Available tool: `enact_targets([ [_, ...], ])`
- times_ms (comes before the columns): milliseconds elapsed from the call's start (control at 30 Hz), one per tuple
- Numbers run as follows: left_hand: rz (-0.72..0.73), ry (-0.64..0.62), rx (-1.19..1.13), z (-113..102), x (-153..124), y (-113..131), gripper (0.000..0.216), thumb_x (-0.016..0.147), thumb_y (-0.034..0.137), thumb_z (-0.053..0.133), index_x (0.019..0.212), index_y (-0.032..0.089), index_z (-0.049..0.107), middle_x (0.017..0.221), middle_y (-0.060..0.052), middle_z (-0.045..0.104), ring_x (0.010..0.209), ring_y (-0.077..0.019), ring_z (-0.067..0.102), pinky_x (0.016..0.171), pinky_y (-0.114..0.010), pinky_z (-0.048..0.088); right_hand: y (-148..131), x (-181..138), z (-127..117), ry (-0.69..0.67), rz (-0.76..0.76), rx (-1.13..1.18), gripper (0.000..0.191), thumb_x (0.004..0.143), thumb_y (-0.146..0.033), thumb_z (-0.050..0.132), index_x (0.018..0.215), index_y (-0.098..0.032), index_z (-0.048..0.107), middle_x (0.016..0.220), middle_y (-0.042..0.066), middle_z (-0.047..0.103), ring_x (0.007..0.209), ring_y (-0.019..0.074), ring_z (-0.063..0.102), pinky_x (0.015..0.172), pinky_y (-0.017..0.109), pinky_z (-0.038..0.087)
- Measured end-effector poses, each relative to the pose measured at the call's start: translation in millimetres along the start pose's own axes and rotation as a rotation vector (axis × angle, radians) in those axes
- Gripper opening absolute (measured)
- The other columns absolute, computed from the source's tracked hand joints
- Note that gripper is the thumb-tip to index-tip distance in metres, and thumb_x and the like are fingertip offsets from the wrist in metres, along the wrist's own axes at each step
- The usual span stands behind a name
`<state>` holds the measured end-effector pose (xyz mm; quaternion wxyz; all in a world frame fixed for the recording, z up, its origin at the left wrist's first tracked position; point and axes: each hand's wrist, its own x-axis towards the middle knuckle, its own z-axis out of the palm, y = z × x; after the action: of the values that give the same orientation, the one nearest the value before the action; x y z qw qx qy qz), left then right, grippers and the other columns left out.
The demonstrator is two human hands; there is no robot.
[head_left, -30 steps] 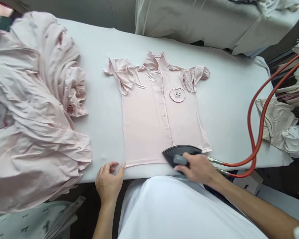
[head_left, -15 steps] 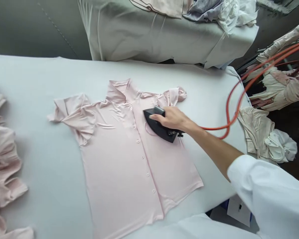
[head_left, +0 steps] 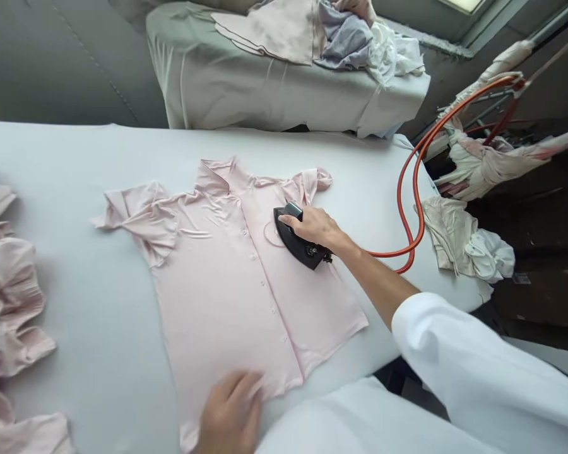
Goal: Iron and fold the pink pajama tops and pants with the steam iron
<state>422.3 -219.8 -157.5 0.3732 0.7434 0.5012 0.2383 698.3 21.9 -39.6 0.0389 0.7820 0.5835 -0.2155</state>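
A pale pink short-sleeved, button-front shirt (head_left: 208, 302) lies spread on the white-covered table, its collar at the far end. My right hand (head_left: 315, 226) is closed round the handle of a black iron (head_left: 299, 246). The iron rests on the right-hand front panel, beside a round outline on the cloth and below the bunched right-hand sleeve. Over the shirt's lower edge is my left hand (head_left: 231, 410), blurred by motion, with fingers stretched out and thumb apart. Nothing shows in it. Creases run over the left-hand shoulder and sleeve.
Crumpled pink garments (head_left: 9, 315) lie along the table's left side. Orange hoses (head_left: 419, 189) loop from the iron up to a cloth-wrapped rail. Beyond the table (head_left: 99, 151) stands a covered bench (head_left: 246, 94) with folded and heaped cloth. Cream and white cloths (head_left: 459, 243) lie at right.
My left hand has come into view over the shirt's lower edge. The iron has shifted slightly toward the sleeve side, uncovering more of the round outline. The view has turned to the right.
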Motion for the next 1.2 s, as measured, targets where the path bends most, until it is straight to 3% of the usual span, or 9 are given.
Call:
enact_targets([
  [133,0.242,-0.500,0.156,25.0,37.9,46.2,0.036,0.076,0.015,0.057,0.109,0.028,0.063,0.108,-0.006,0.062,0.091,-0.0227,0.059,0.078,-0.037,0.046,56.6,-87.2,-3.5,0.026,-0.066,0.177,0.051,0.079,-0.068,0.058,0.077,-0.017,0.061,0.074,0.005,0.062,0.069,0.0183,0.057,0.061,0.026,0.039],
  [300,0.156,-0.388,0.141,47.2,29.2,41.7,0.013,0.078,0.012,0.049,0.078,0.019,0.060,0.093,-0.006,0.062,0.081,-0.0186,0.054,0.075,-0.035,0.041,115.0,-178.3,25.6,-0.133,-0.074,0.329,0.049,0.083,-0.065,0.052,0.076,-0.017,0.058,0.065,0.001,0.056,0.061,0.0151,0.052,0.056,0.025,0.036],
  [533,-0.269,-0.307,-0.549,31.1,41.4,25.9,0.020,0.074,0.028,0.051,0.088,0.017,0.061,0.074,-0.002,0.062,0.067,-0.0154,0.058,0.062,-0.027,0.046,78.4,-220.3,92.7,-0.379,-0.268,-0.184,0.052,0.091,-0.066,0.041,0.096,-0.017,0.057,0.083,0.013,0.071,0.077,0.0294,0.067,0.065,0.032,0.040],
  [733,0.116,-0.642,-0.096,20.5,0.4,48.3,0.028,0.069,0.023,0.062,0.095,0.026,0.071,0.101,-0.005,0.069,0.094,-0.0226,0.060,0.085,-0.036,0.047,111.3,-243.0,81.7,-0.266,-0.056,-0.246,0.043,0.094,-0.061,0.041,0.092,-0.020,0.054,0.083,0.011,0.071,0.085,0.0291,0.069,0.063,0.029,0.036],
  [800,-0.061,-0.416,-0.135,9.1,-21.9,29.9,0.023,0.079,0.032,0.059,0.097,0.024,0.070,0.096,-0.005,0.068,0.085,-0.0196,0.060,0.080,-0.032,0.049,111.7,-245.6,73.3,-0.258,-0.041,-0.259,0.040,0.095,-0.058,0.042,0.087,-0.020,0.053,0.079,0.009,0.070,0.082,0.0279,0.068,0.060,0.028,0.033],
  [900,-0.486,0.263,0.087,-12.8,-48.0,-13.4,0.043,0.079,0.053,0.060,0.102,0.018,0.064,0.095,-0.009,0.063,0.085,-0.0228,0.057,0.079,-0.036,0.048,74.9,-245.4,75.9,-0.306,-0.223,-0.289,0.043,0.096,-0.059,0.039,0.089,-0.019,0.052,0.077,0.009,0.069,0.077,0.0285,0.068,0.060,0.029,0.034],
  [933,-0.562,0.366,0.181,-18.8,-53.8,-26.4,0.045,0.075,0.057,0.062,0.096,0.017,0.063,0.092,-0.009,0.061,0.086,-0.0245,0.056,0.081,-0.038,0.047,55.8,-245.2,82.0,-0.334,-0.305,-0.304,0.045,0.096,-0.060,0.037,0.091,-0.018,0.053,0.077,0.010,0.069,0.077,0.0291,0.068,0.061,0.029,0.035],
  [1067,-0.633,0.207,0.255,-32.0,-68.2,-49.7,0.038,0.074,0.055,0.054,0.056,0.023,0.050,0.070,-0.005,0.053,0.074,-0.0233,0.054,0.077,-0.038,0.043,-2.6,-251.8,113.3,-0.452,-0.504,-0.335,0.051,0.094,-0.063,0.038,0.095,-0.016,0.057,0.084,0.014,0.070,0.079,0.0315,0.068,0.065,0.032,0.040],
  [1200,-0.749,0.290,0.195,-38.4,-80.7,-42.0,0.038,0.068,0.058,0.054,0.054,0.023,0.051,0.070,-0.005,0.054,0.069,-0.0220,0.054,0.073,-0.037,0.043,44.5,-242.7,102.0,-0.389,-0.408,-0.224,0.049,0.090,-0.064,0.044,0.088,-0.018,0.061,0.083,0.012,0.071,0.079,0.0284,0.067,0.064,0.030,0.040],
])
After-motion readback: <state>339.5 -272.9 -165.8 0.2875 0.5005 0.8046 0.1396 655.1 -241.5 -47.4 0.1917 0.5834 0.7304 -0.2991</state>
